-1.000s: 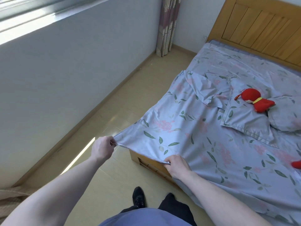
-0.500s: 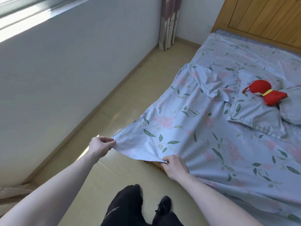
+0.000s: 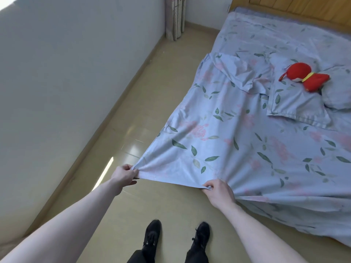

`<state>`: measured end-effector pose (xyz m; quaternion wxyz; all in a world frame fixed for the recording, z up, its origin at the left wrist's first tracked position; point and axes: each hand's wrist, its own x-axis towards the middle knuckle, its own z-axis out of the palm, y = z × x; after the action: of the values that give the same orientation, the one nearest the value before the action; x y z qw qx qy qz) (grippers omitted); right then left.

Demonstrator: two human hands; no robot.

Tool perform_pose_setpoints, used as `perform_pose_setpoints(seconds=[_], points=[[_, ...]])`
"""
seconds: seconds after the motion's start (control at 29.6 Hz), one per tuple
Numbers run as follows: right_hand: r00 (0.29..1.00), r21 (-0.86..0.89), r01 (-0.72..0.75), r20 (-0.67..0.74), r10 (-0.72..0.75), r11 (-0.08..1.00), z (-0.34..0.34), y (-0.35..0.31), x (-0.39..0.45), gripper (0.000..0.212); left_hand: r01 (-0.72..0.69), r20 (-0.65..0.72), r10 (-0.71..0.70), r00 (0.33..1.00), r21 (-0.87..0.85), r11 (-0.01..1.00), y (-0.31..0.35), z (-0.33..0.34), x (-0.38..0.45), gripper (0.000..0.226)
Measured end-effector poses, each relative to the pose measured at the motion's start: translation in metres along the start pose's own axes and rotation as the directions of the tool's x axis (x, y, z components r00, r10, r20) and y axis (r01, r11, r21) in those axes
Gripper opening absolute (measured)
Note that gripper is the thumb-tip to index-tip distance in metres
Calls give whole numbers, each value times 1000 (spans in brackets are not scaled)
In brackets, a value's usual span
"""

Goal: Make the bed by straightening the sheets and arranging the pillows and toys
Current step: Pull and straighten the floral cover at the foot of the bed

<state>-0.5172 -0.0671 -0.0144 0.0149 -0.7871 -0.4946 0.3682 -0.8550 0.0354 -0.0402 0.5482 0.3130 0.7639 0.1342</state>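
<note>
Both bare forearms stretched forward and down from the bottom corners of the view, wrists level above the tan tiled floor (image 3: 133, 114). Left hand (image 3: 123, 175) out beyond the bed's corner, knuckles up, fingers curled tight and pinching the very corner of the sheet (image 3: 224, 149). Right hand (image 3: 218, 192) nearer the bed, thumb and fingers clamped together on the same hem, a small fold bunched in the grip. Thin pale-blue cotton printed with green leaves and faded pink flowers, drawn taut into a flat triangle between the two grips, creases fanning back onto the mattress, far edge draped over the bed's side. Matching flat pillow (image 3: 296, 109) lying farther up the bed, a red plush toy (image 3: 303, 76) with a yellow band resting on it, round head and winged body. Wooden slatted headboard (image 3: 296, 10) beyond. Smooth white wall (image 3: 66, 73) at left. Black shoes (image 3: 152, 238) below.
</note>
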Motion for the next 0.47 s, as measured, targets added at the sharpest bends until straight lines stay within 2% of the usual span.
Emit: perform_pose_setpoints(seconds=[0.14,0.3,0.47], points=[[1000,-17,7,-5,-8,1000,28,-2,7,20,-20,-5,19,1000,-31,999,-27,-6,20,8],[999,-25,24,46,-23,999,83,3,19,19,-13,13,13,1000,-15,1000,-85,-11,60,14],[995,-35,26,96,-23,999,127,12,11,28,-7,25,7,1000,9,1000,-136,-14,74,15]])
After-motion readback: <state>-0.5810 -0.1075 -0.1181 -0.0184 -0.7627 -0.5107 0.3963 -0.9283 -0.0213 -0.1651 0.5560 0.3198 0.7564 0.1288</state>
